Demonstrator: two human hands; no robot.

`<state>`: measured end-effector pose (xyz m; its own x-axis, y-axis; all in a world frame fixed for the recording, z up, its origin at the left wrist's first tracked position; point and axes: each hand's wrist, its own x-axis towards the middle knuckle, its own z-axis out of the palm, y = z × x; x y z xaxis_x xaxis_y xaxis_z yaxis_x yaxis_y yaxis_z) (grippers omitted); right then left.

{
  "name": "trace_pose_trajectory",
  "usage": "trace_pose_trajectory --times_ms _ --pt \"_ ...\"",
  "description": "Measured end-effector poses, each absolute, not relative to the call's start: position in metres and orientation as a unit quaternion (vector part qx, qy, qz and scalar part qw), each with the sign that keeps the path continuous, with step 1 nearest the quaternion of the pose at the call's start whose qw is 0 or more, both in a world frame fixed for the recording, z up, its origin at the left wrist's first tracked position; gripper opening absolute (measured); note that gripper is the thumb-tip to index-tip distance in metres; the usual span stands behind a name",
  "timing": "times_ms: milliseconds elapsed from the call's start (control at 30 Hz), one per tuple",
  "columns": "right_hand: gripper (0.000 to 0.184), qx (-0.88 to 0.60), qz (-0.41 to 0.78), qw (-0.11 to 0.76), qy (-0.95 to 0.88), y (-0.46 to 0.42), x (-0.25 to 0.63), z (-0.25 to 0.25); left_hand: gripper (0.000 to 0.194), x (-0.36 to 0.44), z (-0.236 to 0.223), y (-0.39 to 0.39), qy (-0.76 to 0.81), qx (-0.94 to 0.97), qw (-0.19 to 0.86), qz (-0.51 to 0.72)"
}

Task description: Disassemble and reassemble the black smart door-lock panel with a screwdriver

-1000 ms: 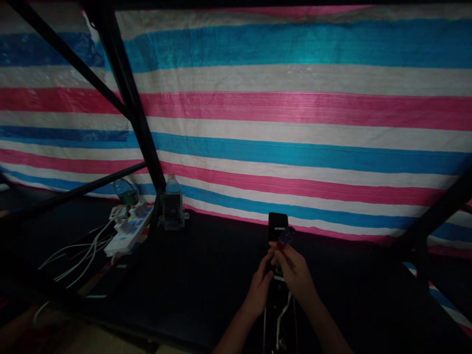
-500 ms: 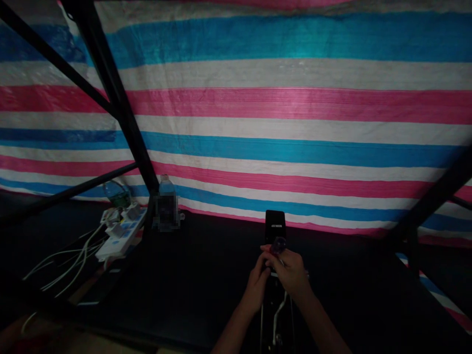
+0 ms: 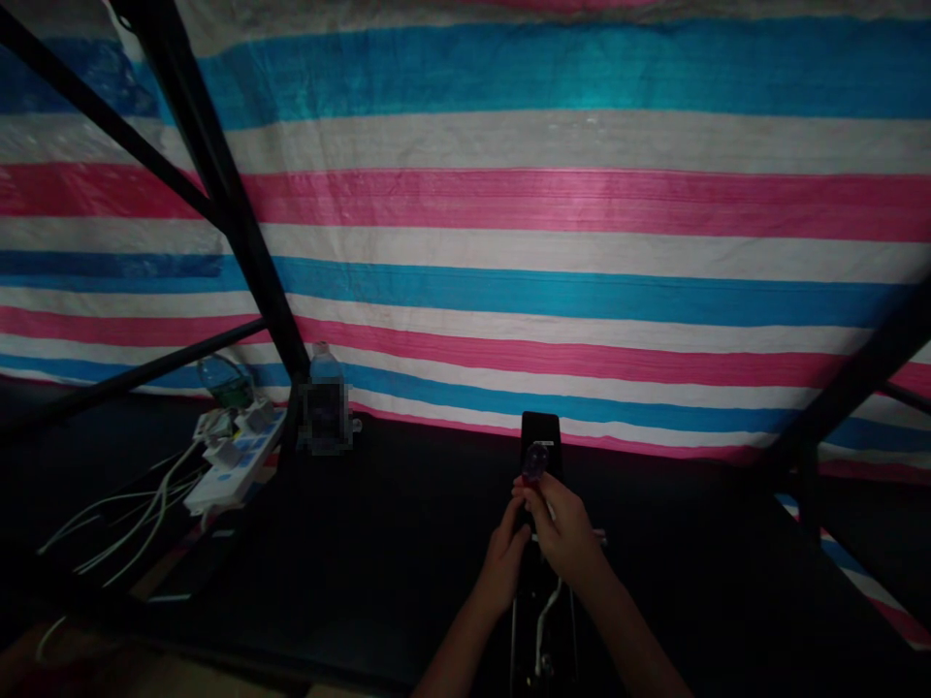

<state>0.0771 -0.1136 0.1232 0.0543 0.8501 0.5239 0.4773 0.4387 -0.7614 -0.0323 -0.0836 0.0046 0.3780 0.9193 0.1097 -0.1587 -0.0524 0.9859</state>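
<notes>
My right hand (image 3: 560,528) is closed around a small tool with a translucent purple and red handle (image 3: 536,460), held upright over a dark table (image 3: 407,543). My left hand (image 3: 503,562) sits just left of it, fingers curled against something dark that I cannot make out. Directly behind the handle stands a black phone-like device (image 3: 541,433), upright near the striped tarp. Below my hands lies a dark frame with a white cable (image 3: 545,620).
A white power strip (image 3: 233,465) with plugs and white cords lies at the left. Two plastic bottles (image 3: 325,366) stand by a black metal post (image 3: 240,233). A pink, blue and white striped tarp (image 3: 582,242) backs the table. Black braces cross both sides.
The view has drifted up and right. My right hand turned the purple-handled tool from a rightward tilt to nearly upright in front of the black device. Both hands stay together.
</notes>
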Motion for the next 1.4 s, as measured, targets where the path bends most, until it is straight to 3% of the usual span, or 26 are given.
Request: trace_pose_trajectory --times_ms 233,400,633,867,1133,1400 --pt "0.015 -0.532 0.169 0.576 -0.597 -0.109 0.067 0.120 0.058 -0.033 0.005 -0.086 0.330 0.568 0.613 0.439" --pt "0.026 -0.497 0.156 0.549 -0.654 -0.112 0.071 0.120 0.056 -0.034 0.008 -0.085 0.319 0.583 0.600 0.445" --pt "0.014 -0.535 0.154 0.562 -0.612 -0.114 0.073 0.118 0.056 -0.035 0.011 -0.086 0.324 0.581 0.607 0.435" --pt "0.028 -0.503 0.146 0.545 -0.654 -0.116 0.082 0.130 0.052 -0.034 0.005 -0.084 0.308 0.595 0.588 0.453" --pt "0.019 -0.564 0.167 0.561 -0.583 -0.112 0.085 0.116 0.052 -0.033 0.001 -0.082 0.315 0.586 0.594 0.452" --pt "0.025 -0.496 0.202 0.535 -0.653 -0.115 0.092 0.133 0.050 -0.034 0.004 -0.081 0.325 0.590 0.588 0.448"
